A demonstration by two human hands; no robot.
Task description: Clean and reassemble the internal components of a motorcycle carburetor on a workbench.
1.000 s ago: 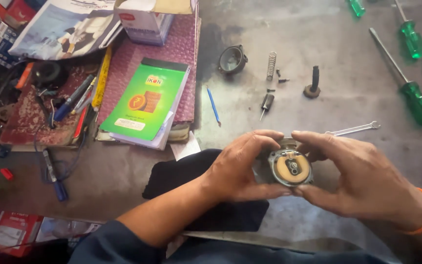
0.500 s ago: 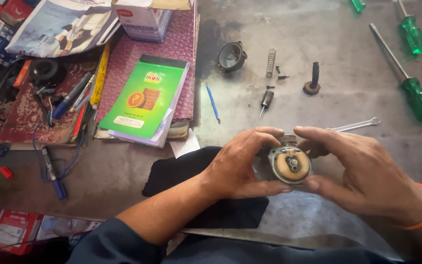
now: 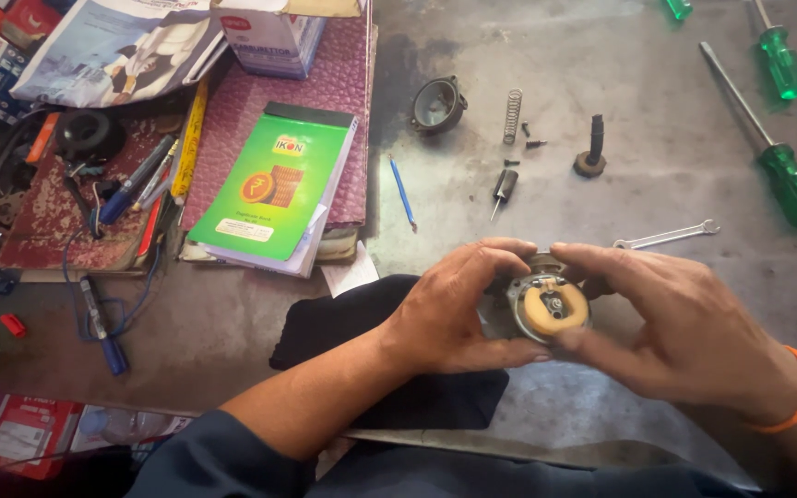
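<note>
Nearest the camera, two forearms come in from the bottom edge, the left in a dark blue sleeve, the right with an orange band at the wrist. Both hands close around one small part held just above the bench: a round metal carburetor body [image 3: 548, 309] with a tan ring-shaped float facing up. The left hand [image 3: 449, 314] cups it from the side, thumb over the upper rim and fingers under, while the right hand [image 3: 684, 337] pinches the opposite rim between thumb and forefinger. Held so, the open face tilts toward the eyes and the float stays uncovered, which seems the reason for gripping by the edges alone.

Under the left wrist lies a black cloth [image 3: 371, 360], spread on the grey metal workbench [image 3: 620, 74], probably to catch small pieces.

Just past the hands lies a small open-ended spanner [image 3: 666, 237]. Farther out, loose parts sit apart from each other in a row, likely laid out in order: a blue needle-like rod [image 3: 403, 192], a small jet [image 3: 503, 187], tiny screws, a coil spring [image 3: 511, 115], a black plunger [image 3: 592, 149] standing upright, and a round float bowl [image 3: 437, 104].

To the right lie green-handled screwdrivers [image 3: 791, 184]. To the left, a green booklet [image 3: 274, 189] rests on a maroon folder, amid pens, boxes and a magazine.
</note>
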